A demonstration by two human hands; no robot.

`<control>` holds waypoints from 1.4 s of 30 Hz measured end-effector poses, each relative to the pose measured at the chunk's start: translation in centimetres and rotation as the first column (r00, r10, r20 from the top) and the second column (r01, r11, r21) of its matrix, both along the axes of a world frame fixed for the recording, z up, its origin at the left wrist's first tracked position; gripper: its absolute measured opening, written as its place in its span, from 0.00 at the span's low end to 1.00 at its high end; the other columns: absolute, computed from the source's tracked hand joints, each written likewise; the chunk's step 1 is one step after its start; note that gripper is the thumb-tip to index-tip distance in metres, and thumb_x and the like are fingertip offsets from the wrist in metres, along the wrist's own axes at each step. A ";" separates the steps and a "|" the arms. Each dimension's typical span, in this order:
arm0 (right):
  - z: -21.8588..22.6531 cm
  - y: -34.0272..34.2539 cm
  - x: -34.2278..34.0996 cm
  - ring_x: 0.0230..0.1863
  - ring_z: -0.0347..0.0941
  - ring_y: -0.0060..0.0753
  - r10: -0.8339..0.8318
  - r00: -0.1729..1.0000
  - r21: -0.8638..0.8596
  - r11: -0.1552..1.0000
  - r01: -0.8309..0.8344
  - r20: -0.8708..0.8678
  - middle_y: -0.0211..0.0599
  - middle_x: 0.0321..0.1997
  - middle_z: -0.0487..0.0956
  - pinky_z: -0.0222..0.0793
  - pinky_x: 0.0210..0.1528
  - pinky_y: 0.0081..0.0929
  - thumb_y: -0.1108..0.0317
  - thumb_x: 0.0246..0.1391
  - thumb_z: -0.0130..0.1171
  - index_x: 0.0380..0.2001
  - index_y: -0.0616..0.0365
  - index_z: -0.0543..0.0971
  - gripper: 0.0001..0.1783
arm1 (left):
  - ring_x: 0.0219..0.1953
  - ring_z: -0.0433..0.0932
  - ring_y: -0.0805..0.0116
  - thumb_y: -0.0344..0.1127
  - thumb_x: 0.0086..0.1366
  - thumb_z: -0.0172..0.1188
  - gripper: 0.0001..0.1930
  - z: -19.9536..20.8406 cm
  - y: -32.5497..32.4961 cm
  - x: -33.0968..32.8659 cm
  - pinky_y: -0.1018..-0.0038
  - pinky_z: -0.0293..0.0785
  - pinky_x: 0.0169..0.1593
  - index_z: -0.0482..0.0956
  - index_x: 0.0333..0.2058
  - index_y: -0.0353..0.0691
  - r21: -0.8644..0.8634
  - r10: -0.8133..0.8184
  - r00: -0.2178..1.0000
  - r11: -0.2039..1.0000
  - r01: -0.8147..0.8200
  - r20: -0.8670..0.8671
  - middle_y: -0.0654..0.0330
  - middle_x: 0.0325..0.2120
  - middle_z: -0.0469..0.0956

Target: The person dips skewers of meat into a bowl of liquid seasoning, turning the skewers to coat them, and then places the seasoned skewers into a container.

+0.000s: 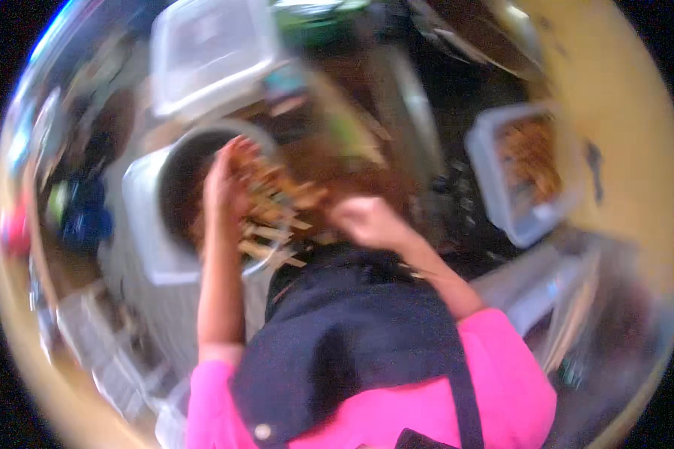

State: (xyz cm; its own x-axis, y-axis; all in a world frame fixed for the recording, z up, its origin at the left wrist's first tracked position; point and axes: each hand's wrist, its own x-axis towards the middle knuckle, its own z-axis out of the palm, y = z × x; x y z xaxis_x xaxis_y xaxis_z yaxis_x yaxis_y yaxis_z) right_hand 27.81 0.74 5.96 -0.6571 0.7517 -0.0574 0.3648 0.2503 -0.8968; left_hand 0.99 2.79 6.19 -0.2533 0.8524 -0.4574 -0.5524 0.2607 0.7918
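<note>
Left hand: the left hand point(223, 179) reaches over the round metal bowl point(174, 161), fingers curled around a bunch of wooden skewers point(271, 203); blur hides how tightly the fingers press.
Right hand: the right hand point(365, 221) is closed into a loose fist just right of the skewers; whether it pinches one of the sticks cannot be told.
Skewers: they fan out from the left hand across the bowl's right rim, brownish food at their upper ends, bare pale sticks pointing down toward the person.
Bowl: dark inside, it sits in a pale square tub point(146, 232), left of the middle of the work surface.
Right-side container: a clear rectangular container point(502, 213) with orange-brown skewered pieces lies well apart at the right edge, on a yellowish surface point(621, 112).
Far container: a clear lidded box point(206, 52) stands beyond the bowl, toward the far left corner.
Clothing: pink sleeves point(502, 367) and a dark apron point(352, 344) fill the near edge.
Sharpness: the whole view is smeared by motion, so fine details are unclear.
</note>
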 end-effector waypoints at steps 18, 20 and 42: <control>8.0 1.1 20.5 0.14 0.65 0.16 -0.937 0.249 -0.295 0.317 0.901 -0.247 0.33 0.24 0.73 0.68 0.17 0.17 0.72 0.50 0.52 0.37 0.65 0.72 0.10 | 0.49 0.67 0.56 0.44 0.65 0.42 0.22 -4.2 -0.2 -1.7 0.64 0.61 0.56 0.63 0.51 0.34 0.062 -0.062 0.983 0.997 0.052 0.173 0.47 0.46 0.67; 6.9 2.3 23.1 0.15 0.66 0.17 -0.953 0.202 -0.322 0.268 0.908 -0.224 0.34 0.24 0.73 0.69 0.18 0.17 0.73 0.50 0.51 0.37 0.66 0.72 0.10 | 0.50 0.67 0.56 0.44 0.65 0.42 0.22 -4.3 -0.3 -1.7 0.64 0.61 0.56 0.64 0.50 0.34 0.067 -0.066 0.980 0.996 0.055 0.189 0.47 0.46 0.67; 2.0 8.8 27.2 0.16 0.70 0.28 -0.984 0.106 -0.289 0.061 0.955 0.145 0.41 0.19 0.75 0.71 0.18 0.24 0.74 0.44 0.55 0.23 0.66 0.74 0.05 | 0.52 0.64 0.57 0.45 0.65 0.42 0.22 -4.7 -2.4 -4.1 0.65 0.58 0.57 0.63 0.51 0.35 0.038 0.089 0.971 0.994 -0.100 0.222 0.48 0.47 0.65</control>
State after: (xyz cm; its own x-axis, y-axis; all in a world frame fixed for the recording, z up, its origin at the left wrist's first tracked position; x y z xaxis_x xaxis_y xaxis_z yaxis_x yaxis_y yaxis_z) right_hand 55.03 9.59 8.00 0.6323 0.6824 -0.3667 0.0307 -0.4950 -0.8683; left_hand -3.14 0.42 1.46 -0.2320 0.8518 -0.4698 -0.7343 0.1634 0.6588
